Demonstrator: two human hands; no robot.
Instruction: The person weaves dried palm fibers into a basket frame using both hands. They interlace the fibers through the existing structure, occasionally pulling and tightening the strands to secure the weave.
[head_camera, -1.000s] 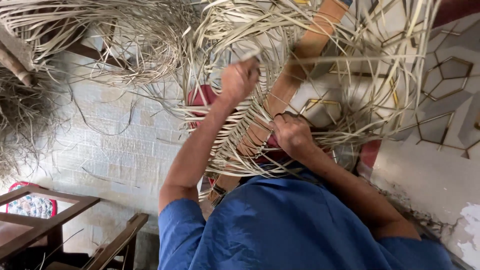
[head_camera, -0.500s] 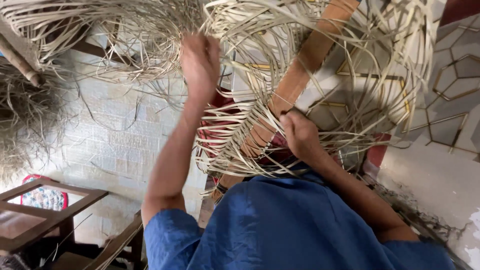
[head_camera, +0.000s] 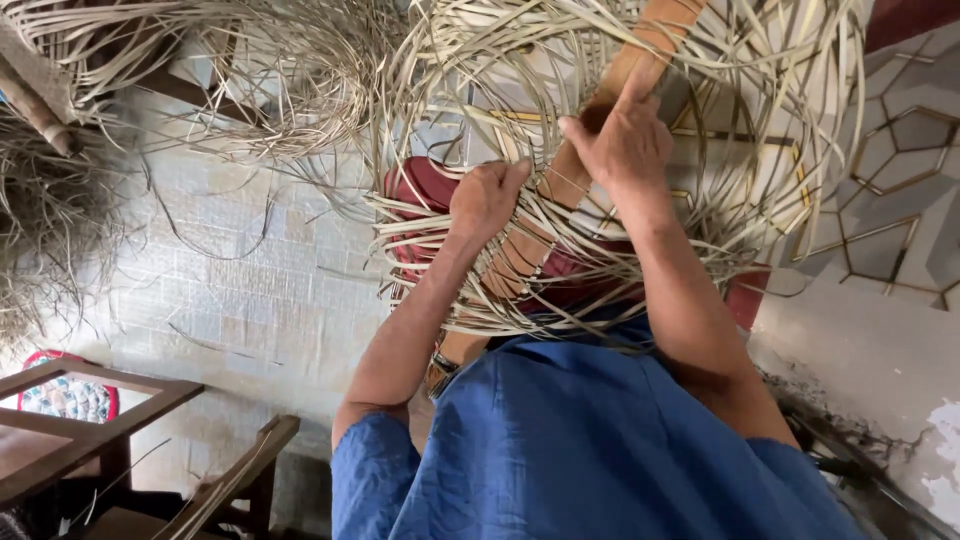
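Overhead, a half-woven basket of pale cane strips (head_camera: 600, 150) fills the upper middle of the view, its loose ends looping out on every side; both hands work inside it. The left hand (head_camera: 485, 200) is curled into a fist around a bunch of strips at the basket's lower left edge; the right hand (head_camera: 625, 145) sits higher and just beside it, fingers (head_camera: 575, 130) bent and pinching strips against a flat brown wooden slat (head_camera: 650, 40) that runs slantwise up through the weave. Under the basket a dark red rounded thing (head_camera: 420, 190) shows through the gaps, only partly visible; what it is cannot be told. The blue shirt (head_camera: 600, 450) fills the bottom of the frame and hides the basket's near edge. At left, more loose cane lies in tangled heaps (head_camera: 60, 200) on the grey tiled floor (head_camera: 260, 290); a wooden frame (head_camera: 90, 420) stands at the bottom left corner, with a round red-rimmed patterned piece (head_camera: 65, 395) behind it. At right lies an open hexagon weave (head_camera: 900, 170), well apart from the hands.
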